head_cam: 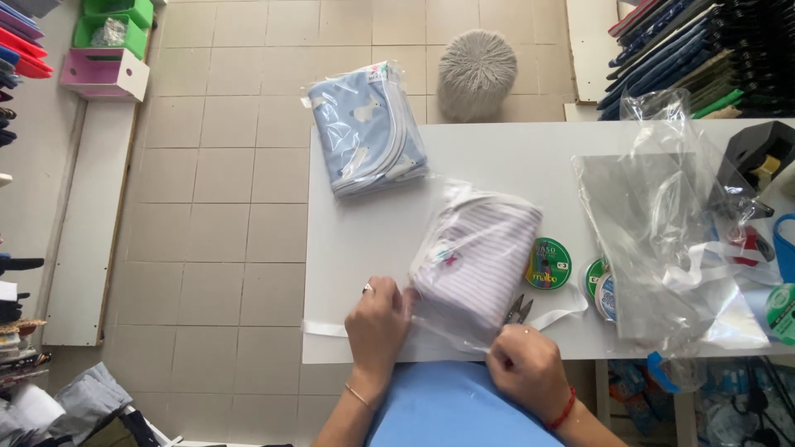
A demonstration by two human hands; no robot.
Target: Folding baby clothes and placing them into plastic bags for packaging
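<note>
A folded white cloth with thin lilac stripes, inside a clear plastic bag (476, 257), lies on the white table (513, 157) near its front edge. My left hand (377, 327) presses on the bag's left front corner, fingers curled on the plastic. At the bag's front right corner, my right hand (523, 366) is closed on the plastic edge. A white ribbon (563, 313) runs out from under the bag on both sides. Small snips (518, 310) lie just right of the bag.
A bagged blue cloth with white animals (367, 128) overhangs the table's back left corner. Right of the striped bag lie green ribbon spools (548, 263), a stack of empty clear bags (662, 223) and a black tape dispenser (758, 161). A grey pouf (476, 73) stands on the tiled floor.
</note>
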